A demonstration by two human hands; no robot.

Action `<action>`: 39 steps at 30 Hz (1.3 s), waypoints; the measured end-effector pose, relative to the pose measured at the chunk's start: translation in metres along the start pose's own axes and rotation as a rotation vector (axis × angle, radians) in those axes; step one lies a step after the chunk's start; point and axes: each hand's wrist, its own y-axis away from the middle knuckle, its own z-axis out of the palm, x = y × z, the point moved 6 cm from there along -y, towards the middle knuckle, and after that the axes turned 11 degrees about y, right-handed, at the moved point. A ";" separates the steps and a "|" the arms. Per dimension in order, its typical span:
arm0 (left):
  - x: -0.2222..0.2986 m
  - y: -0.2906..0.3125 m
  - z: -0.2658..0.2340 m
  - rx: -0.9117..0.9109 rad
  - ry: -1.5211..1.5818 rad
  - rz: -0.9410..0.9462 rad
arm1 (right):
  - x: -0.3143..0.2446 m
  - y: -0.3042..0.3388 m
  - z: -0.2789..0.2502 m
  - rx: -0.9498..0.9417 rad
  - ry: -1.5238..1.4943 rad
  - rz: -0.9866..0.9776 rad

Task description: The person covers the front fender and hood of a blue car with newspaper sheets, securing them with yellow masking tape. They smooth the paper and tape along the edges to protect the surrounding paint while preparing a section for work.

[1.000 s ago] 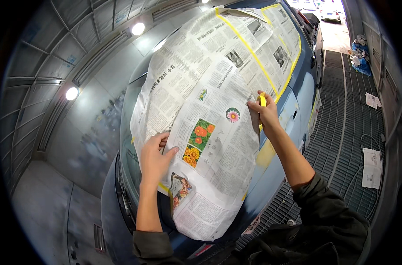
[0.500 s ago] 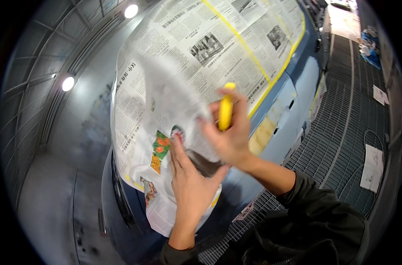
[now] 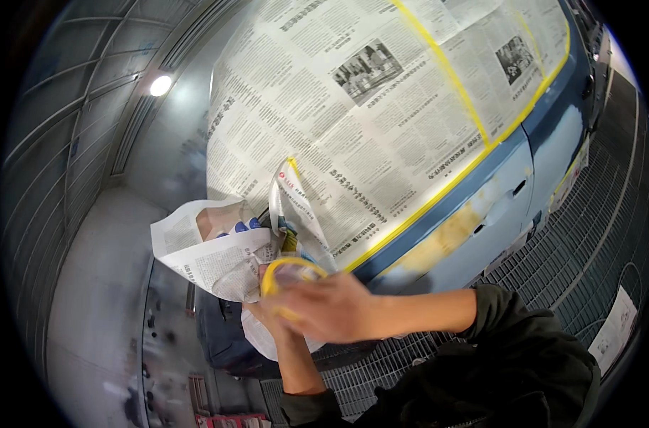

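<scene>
My right hand [image 3: 331, 307], blurred by motion, is closed on a roll of yellow masking tape [image 3: 270, 277], whose ring shows on its left. Below and behind it is my left hand [image 3: 273, 327], partly covered by the right one. It grips a loose, crumpled newspaper sheet [image 3: 217, 267] that folds up and out to the left. One peak of the sheet stands up with a bit of yellow tape at its tip. Behind lie flat newspapers [image 3: 289, 114] covering the car's glass, edged and joined with yellow tape strips [image 3: 449, 68].
The blue car's side [image 3: 438, 267] has pale, yellowish filler patches. A metal floor grating [image 3: 552, 235] runs along the right, with a paper sheet [image 3: 615, 335] on it. A grey wall with a round lamp [image 3: 160, 85] rises at the left. Red-and-white items [image 3: 232, 421] lie at the bottom.
Both hands have come together lower down, the right one carrying the tape roll down and left. The loose sheet, earlier draped over the covered glass, is now gathered and folded outward. My view has shifted.
</scene>
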 end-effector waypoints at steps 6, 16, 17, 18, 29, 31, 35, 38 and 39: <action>0.016 0.015 -0.032 0.190 0.001 0.069 | 0.086 -0.006 0.006 -0.026 -0.097 0.399; 0.022 0.034 -0.032 0.108 -0.085 0.364 | 0.073 -0.056 0.107 -0.094 -0.107 0.306; 0.034 0.040 -0.013 0.003 -0.252 0.550 | 0.076 -0.055 0.109 -0.071 -0.074 0.300; 0.034 0.036 -0.007 -0.055 -0.275 0.560 | 0.078 -0.055 0.114 -0.088 -0.045 0.310; 0.051 -0.009 0.055 -0.719 -0.797 0.859 | 0.108 -0.029 0.155 -0.055 -1.254 0.907; 0.046 -0.011 0.070 -0.787 -0.867 0.943 | 0.125 -0.025 0.137 -0.120 -0.757 0.784; 0.045 -0.016 0.075 -0.774 -0.996 1.002 | 0.111 -0.041 0.072 0.210 -0.223 0.527; 0.044 -0.030 0.050 -0.722 -1.120 0.973 | 0.117 -0.033 0.066 0.309 -0.739 0.836; 0.038 -0.035 0.051 -0.716 -1.124 0.964 | 0.128 -0.030 0.068 0.294 -0.970 0.964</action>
